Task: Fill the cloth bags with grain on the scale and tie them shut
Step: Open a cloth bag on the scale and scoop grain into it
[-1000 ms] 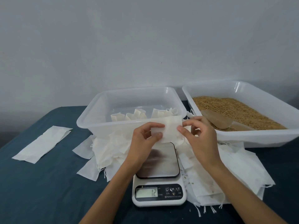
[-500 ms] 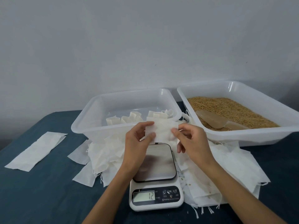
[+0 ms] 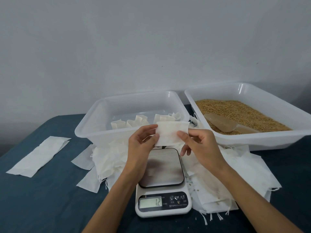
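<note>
Both hands pinch one empty cloth bag (image 3: 171,132) by its side edges: the left hand (image 3: 143,145) grips the left edge between thumb and forefinger, the right hand (image 3: 200,145) nips the right edge the same way, its other fingers loosely curled below, and the bag hangs flat and unopened in the air just above the scale (image 3: 162,180). Around them, taken by size, the dark blue table (image 3: 42,199) carries everything; at the right rear a white tub (image 3: 252,143) holds the grain (image 3: 239,111) with a translucent scoop (image 3: 218,122) lying in it; beside it on the left a second tub (image 3: 94,126) holds several small bags standing along its near wall, whether filled or tied being too small to tell. Loose heaps of spare bags (image 3: 235,175) lie on either side of the scale, and one long flat bag (image 3: 38,158) lies apart at the far left. The scale's platform is bare, yet its display (image 3: 150,202) seems to read 1.2, so weighing may start off wrong unless it is zeroed. The thin layers of cloth may also cling together and resist opening, and a mouth only half spread would likely send grain onto the scale or the spare bags, where a few stray kernels already lie.
</note>
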Available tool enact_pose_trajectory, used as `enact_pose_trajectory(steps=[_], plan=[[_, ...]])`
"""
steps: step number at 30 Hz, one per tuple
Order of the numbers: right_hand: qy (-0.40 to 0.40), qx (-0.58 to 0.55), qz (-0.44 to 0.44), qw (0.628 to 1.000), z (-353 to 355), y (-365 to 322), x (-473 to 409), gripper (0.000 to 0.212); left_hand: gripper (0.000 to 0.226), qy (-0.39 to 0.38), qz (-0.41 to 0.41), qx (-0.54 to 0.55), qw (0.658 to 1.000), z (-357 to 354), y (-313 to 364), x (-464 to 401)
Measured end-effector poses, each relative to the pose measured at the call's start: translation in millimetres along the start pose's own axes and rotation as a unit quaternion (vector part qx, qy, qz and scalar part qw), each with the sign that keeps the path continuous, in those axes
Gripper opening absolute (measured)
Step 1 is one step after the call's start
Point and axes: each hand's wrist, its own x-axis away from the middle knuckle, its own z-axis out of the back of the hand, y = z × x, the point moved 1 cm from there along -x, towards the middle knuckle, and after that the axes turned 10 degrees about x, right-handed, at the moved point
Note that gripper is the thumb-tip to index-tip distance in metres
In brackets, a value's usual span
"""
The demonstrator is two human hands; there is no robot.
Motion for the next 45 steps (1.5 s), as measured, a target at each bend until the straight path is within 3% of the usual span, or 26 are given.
enact_pose_trajectory(steps=[6, 8, 11, 14, 16, 18, 21, 23, 25, 28, 31, 35, 40, 45], plan=[[-0.03, 0.018, 0.005, 0.999, 6, -5, 0, 0.049, 0.025, 0.033, -0.056, -0.047, 0.997, 2, 12, -1], [-0.057, 0.031, 0.001, 0.998, 11, -7, -2, 0.052, 0.037, -0.029, -0.088, -0.115, 0.989, -1, 18, 4], [-0.12, 0.086, 0.013, 0.989, 14, -15, -4, 0.054, 0.074, -0.165, -0.073, -0.242, 0.953, -12, 18, 16], [-0.181, 0.153, 0.037, 0.971, 15, -35, -9, 0.054, 0.078, -0.187, -0.093, -0.34, 0.917, -24, 8, 26], [-0.216, 0.169, 0.042, 0.961, 16, -51, -13, 0.052, 0.058, -0.169, -0.097, -0.317, 0.928, -28, 7, 29], [-0.202, 0.154, 0.041, 0.966, 23, -65, -20, 0.051, 0.038, -0.141, -0.079, -0.255, 0.953, -29, 10, 30], [-0.104, 0.084, 0.015, 0.991, 51, -68, -39, 0.053, 0.031, -0.118, -0.051, -0.18, 0.975, -27, 12, 28], [-0.034, 0.148, -0.007, 0.988, 77, -52, -51, 0.039, 0.035, -0.112, -0.03, -0.166, 0.979, -26, 11, 26], [-0.008, 0.283, -0.048, 0.958, 108, -23, -60, 0.021, 0.039, -0.118, -0.007, -0.153, 0.981, -24, 7, 25], [-0.071, 0.475, -0.156, 0.863, 152, 19, -67, 0.045, 0.039, -0.126, 0.011, -0.123, 0.984, -24, 2, 24], [-0.128, 0.555, -0.223, 0.791, 173, 39, -67, 0.055, 0.041, -0.124, 0.016, -0.085, 0.989, -27, 2, 25], [-0.146, 0.572, -0.215, 0.778, 176, 49, -71, 0.042, 0.044, -0.123, 0.019, -0.059, 0.99, -27, 5, 26], [-0.168, 0.604, -0.207, 0.751, 171, 57, -79, 0.026, 0.032, -0.098, 0.015, -0.05, 0.994, -25, 6, 24], [-0.058, 0.618, -0.179, 0.763, 188, 62, -85, 0.005, 0.023, -0.093, 0.007, -0.062, 0.994, -24, 6, 23]])
